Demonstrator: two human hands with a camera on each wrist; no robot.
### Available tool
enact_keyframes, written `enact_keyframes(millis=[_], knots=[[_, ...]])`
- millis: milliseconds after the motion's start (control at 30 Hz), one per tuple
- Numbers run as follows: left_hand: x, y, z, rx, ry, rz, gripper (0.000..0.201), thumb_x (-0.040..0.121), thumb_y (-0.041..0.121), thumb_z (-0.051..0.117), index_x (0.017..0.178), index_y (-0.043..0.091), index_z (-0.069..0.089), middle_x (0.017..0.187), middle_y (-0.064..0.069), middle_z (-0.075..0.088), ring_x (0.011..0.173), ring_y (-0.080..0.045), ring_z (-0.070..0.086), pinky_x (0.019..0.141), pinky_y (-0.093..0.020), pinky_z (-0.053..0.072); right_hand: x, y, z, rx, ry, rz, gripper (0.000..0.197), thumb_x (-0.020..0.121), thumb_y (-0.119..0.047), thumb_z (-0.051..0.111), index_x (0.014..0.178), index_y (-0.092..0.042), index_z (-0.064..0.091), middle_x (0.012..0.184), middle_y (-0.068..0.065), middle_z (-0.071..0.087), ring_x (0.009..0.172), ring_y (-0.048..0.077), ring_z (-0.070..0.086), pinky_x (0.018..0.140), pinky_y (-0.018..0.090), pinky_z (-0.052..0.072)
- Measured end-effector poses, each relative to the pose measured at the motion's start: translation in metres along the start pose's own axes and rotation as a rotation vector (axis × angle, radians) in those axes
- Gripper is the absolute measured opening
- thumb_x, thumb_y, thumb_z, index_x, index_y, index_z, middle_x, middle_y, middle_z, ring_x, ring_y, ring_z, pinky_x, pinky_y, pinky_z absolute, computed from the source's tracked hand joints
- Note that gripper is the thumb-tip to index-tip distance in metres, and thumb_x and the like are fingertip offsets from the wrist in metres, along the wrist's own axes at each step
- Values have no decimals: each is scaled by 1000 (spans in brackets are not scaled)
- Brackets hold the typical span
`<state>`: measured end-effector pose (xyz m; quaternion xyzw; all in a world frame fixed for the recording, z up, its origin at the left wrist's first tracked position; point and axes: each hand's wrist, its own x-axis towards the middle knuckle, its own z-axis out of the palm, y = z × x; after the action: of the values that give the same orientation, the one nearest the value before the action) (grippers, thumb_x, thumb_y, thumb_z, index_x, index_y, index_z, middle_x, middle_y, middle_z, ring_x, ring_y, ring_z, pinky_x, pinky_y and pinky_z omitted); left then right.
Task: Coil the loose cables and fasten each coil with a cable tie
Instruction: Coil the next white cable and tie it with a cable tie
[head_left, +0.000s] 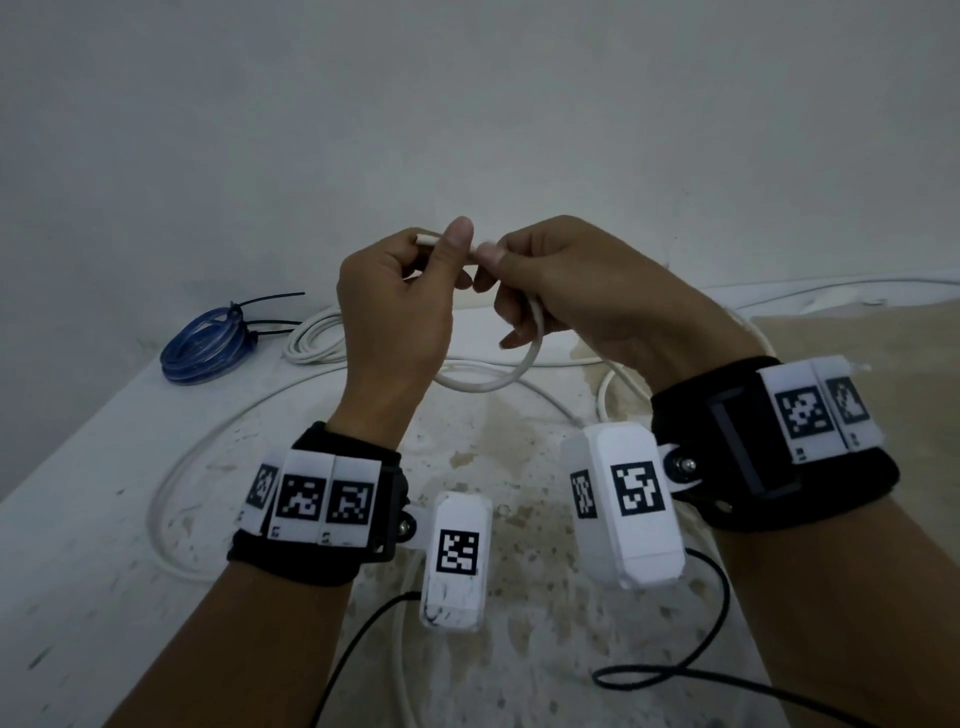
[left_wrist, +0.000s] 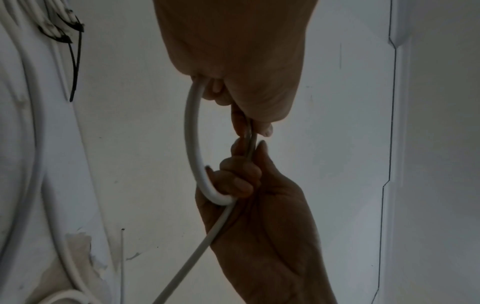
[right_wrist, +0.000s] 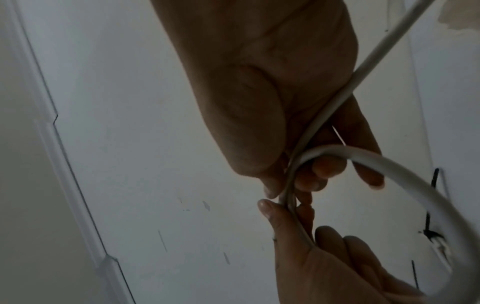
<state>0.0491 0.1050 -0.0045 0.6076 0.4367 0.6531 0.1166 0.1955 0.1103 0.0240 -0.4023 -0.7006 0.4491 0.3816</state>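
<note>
I hold a white cable (head_left: 498, 385) up over the table (head_left: 78, 519). My left hand (head_left: 405, 291) pinches its cut end (head_left: 423, 239) between thumb and fingers. My right hand (head_left: 561, 280) pinches the same cable right beside it. One small loop (left_wrist: 191, 142) hangs between the hands. In the left wrist view my left hand (left_wrist: 233, 61) is above and my right hand (left_wrist: 259, 226) below. In the right wrist view the trailing cable (right_wrist: 384, 43) runs across my right hand (right_wrist: 272, 82), and my left hand (right_wrist: 337, 267) is below. The rest of the cable lies loose on the table.
A blue coil (head_left: 205, 345) bound with black cable ties (head_left: 265, 312) lies at the back left, beside a white coil (head_left: 317, 338). The wall stands close behind. Black wrist-camera wires (head_left: 675, 670) trail near me. The table's left edge runs diagonally.
</note>
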Motion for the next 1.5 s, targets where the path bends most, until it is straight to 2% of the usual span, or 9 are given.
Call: enact_keyframes(millis=[367, 500, 600, 700, 800, 867, 933, 1100, 1500], knots=[[1, 9, -17, 146, 38, -363, 48, 98, 57, 31, 78, 21, 55, 79, 4, 62, 76, -18, 58, 76, -38, 49, 0, -10, -15, 364, 193, 68, 33, 104, -31, 45, 77, -13, 53, 49, -4, 44, 43, 12, 41, 56, 28, 50], [-19, 52, -19, 263, -493, -645, 57, 100, 52, 37, 66, 12, 60, 62, -2, 62, 54, -16, 53, 57, -25, 44, -8, -45, -23, 535, 322, -18, 32, 105, -29, 45, 77, -13, 51, 48, -3, 47, 43, 14, 45, 57, 29, 54], [-54, 104, -2, -109, -809, -827, 49, 103, 43, 35, 78, 11, 63, 57, 3, 67, 51, -10, 62, 56, -24, 53, -21, -81, -23, 661, 354, -108, 31, 105, -29, 45, 79, -12, 52, 47, -3, 46, 44, 14, 46, 60, 31, 56], [-57, 137, 17, -626, -669, -1095, 51, 105, 40, 30, 72, 8, 50, 49, -3, 58, 40, -13, 57, 44, -18, 47, -43, -104, -22, 660, 413, -200, 33, 105, -29, 44, 78, -12, 52, 48, -3, 41, 44, 14, 43, 59, 31, 56], [-34, 149, 28, -1089, -397, -1323, 33, 97, 17, 34, 95, -8, 54, 83, -24, 63, 73, -30, 65, 71, -33, 56, -68, -107, -28, 512, 543, -275, 34, 105, -28, 43, 76, -12, 51, 45, -7, 37, 41, 13, 39, 56, 31, 55], [-19, 157, 30, -1152, -80, -1264, 25, 93, 1, 31, 109, -8, 49, 106, -27, 58, 92, -35, 61, 83, -44, 56, -83, -103, -36, 407, 631, -297, 36, 105, -27, 44, 73, -13, 49, 44, -8, 37, 39, 11, 36, 52, 29, 53], [-10, 170, 31, -1103, 78, -1175, 21, 92, -6, 29, 100, -4, 48, 104, -21, 52, 77, -32, 56, 59, -41, 59, -94, -97, -45, 325, 715, -304, 37, 104, -28, 45, 70, -14, 49, 48, -6, 39, 41, 11, 37, 50, 27, 50], [-22, 184, 44, -696, -48, -847, 22, 93, -11, 38, 82, 1, 54, 71, -12, 57, 52, -18, 58, 48, -26, 55, -105, -91, -60, 276, 839, -278, 38, 104, -31, 45, 71, -14, 51, 57, 0, 40, 50, 13, 39, 48, 23, 47], [-16, 168, 5, -321, -65, -447, 21, 103, 12, 41, 99, 4, 59, 86, -7, 72, 74, -18, 73, 70, -32, 61, -93, -66, -19, 158, 763, -315, 36, 103, -29, 45, 72, -14, 52, 61, 3, 43, 57, 14, 42, 49, 24, 50]])
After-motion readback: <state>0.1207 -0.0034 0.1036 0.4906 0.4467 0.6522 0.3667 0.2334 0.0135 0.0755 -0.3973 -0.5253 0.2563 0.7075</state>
